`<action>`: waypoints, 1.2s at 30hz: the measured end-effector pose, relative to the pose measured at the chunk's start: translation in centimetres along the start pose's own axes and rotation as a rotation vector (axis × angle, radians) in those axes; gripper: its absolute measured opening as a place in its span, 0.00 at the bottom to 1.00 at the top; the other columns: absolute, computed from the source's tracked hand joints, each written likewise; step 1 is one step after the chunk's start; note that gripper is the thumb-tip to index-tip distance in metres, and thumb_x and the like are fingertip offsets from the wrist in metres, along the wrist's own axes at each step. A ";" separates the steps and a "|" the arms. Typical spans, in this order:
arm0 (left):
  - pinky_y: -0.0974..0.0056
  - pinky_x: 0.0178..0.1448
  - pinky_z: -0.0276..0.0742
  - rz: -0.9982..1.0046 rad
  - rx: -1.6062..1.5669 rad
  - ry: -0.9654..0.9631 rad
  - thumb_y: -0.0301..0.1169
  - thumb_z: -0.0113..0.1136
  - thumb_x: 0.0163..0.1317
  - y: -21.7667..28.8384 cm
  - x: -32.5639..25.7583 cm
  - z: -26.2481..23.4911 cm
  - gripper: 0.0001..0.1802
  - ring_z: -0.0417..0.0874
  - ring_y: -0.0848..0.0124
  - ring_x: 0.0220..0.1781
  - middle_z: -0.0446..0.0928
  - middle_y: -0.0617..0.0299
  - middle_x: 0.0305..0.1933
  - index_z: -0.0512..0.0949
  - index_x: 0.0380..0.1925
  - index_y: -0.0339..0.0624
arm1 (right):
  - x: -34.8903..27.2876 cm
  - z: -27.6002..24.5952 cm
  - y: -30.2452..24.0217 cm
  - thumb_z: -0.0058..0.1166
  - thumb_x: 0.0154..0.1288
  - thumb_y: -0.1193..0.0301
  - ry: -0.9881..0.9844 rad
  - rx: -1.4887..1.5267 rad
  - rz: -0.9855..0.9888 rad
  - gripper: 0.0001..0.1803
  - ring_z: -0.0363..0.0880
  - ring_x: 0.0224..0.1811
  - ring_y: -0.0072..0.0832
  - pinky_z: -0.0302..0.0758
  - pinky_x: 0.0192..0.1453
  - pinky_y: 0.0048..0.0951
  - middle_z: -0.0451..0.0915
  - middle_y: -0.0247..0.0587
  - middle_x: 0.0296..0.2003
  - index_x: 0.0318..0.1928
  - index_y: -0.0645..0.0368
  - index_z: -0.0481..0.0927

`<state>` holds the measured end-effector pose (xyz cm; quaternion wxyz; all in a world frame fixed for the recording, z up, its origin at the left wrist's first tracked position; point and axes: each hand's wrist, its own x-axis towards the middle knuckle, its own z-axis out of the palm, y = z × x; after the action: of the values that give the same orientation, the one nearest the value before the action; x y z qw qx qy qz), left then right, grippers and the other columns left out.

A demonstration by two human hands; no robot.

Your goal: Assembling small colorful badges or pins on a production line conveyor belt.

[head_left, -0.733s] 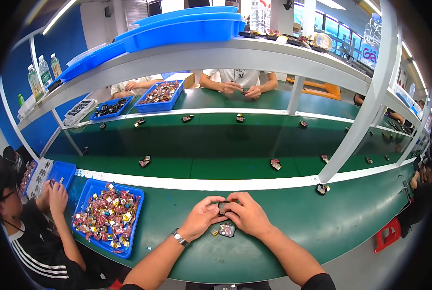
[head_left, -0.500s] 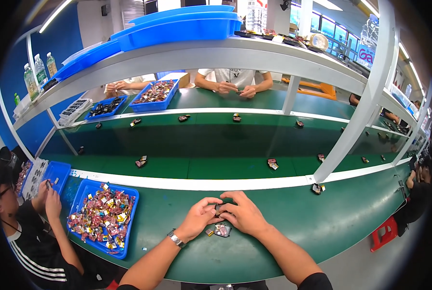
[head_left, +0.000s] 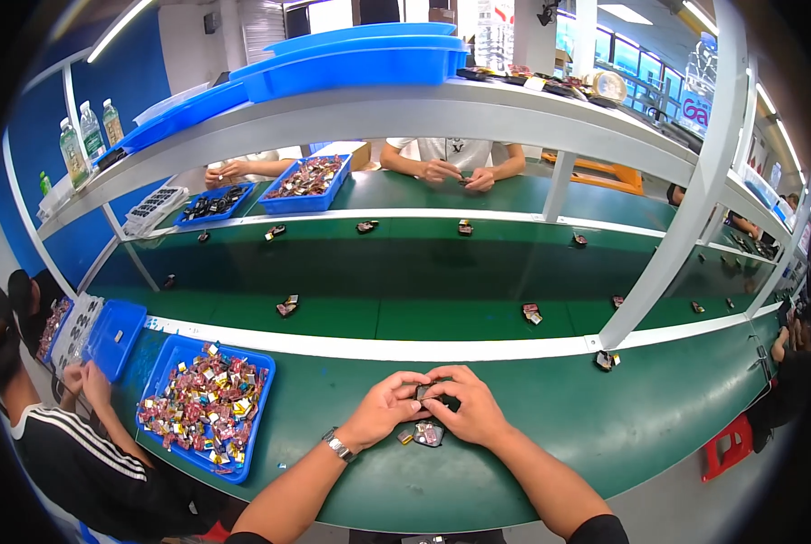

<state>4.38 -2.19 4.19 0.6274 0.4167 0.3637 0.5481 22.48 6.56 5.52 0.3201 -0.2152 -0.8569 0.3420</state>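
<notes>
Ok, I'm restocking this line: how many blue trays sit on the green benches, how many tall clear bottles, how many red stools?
Blue trays: 4
Tall clear bottles: 3
Red stools: 1
Total: 8

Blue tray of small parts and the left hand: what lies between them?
Only bare green tabletop between the blue tray and the left hand, in the head view.

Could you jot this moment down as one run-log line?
left hand: pinching small dark part | right hand: on same part | below hands: second small part on green table | left: blue tray of pieces
</notes>
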 end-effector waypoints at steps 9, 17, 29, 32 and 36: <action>0.60 0.63 0.79 -0.019 0.093 0.062 0.18 0.42 0.71 -0.3 -0.1 0.3 0.19 0.78 0.69 0.57 0.74 0.54 0.55 0.63 0.61 0.39 | -0.2 -0.1 0.5 0.65 0.56 0.70 -0.052 0.113 -0.027 0.08 0.74 0.58 0.38 0.75 0.58 0.37 0.78 0.40 0.53 0.38 0.54 0.85; 0.59 0.63 0.78 -0.027 0.071 0.081 0.21 0.44 0.72 -0.6 0.0 -0.1 0.17 0.77 0.67 0.60 0.72 0.54 0.58 0.65 0.59 0.40 | -0.4 0.3 0.2 0.64 0.57 0.71 0.021 -0.053 -0.112 0.07 0.75 0.56 0.37 0.78 0.53 0.34 0.79 0.37 0.51 0.38 0.55 0.86; 0.58 0.63 0.78 -0.016 -0.072 0.051 0.27 0.44 0.74 -0.8 0.0 -0.3 0.15 0.77 0.65 0.60 0.72 0.51 0.60 0.66 0.58 0.40 | -0.5 1.3 -0.5 0.64 0.57 0.72 0.147 -0.011 -0.065 0.06 0.76 0.53 0.35 0.79 0.50 0.33 0.80 0.37 0.49 0.37 0.56 0.86; 0.58 0.63 0.78 -0.015 -0.093 0.036 0.27 0.45 0.74 -0.8 0.0 -0.5 0.15 0.77 0.65 0.60 0.72 0.51 0.60 0.66 0.59 0.40 | -0.6 1.1 -0.4 0.64 0.57 0.73 0.122 0.007 -0.086 0.07 0.75 0.54 0.36 0.79 0.52 0.33 0.79 0.37 0.49 0.38 0.55 0.86; 0.57 0.63 0.78 -0.007 -0.110 0.041 0.27 0.45 0.74 -0.8 -0.1 -0.4 0.15 0.77 0.64 0.60 0.72 0.51 0.60 0.66 0.58 0.39 | -0.5 1.2 -0.1 0.64 0.58 0.73 0.116 0.067 -0.052 0.08 0.75 0.54 0.37 0.78 0.55 0.34 0.79 0.37 0.51 0.40 0.54 0.86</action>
<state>4.27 -2.29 3.29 0.6438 0.3691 0.3473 0.5733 22.01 5.65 4.76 0.3850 -0.2015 -0.8302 0.3492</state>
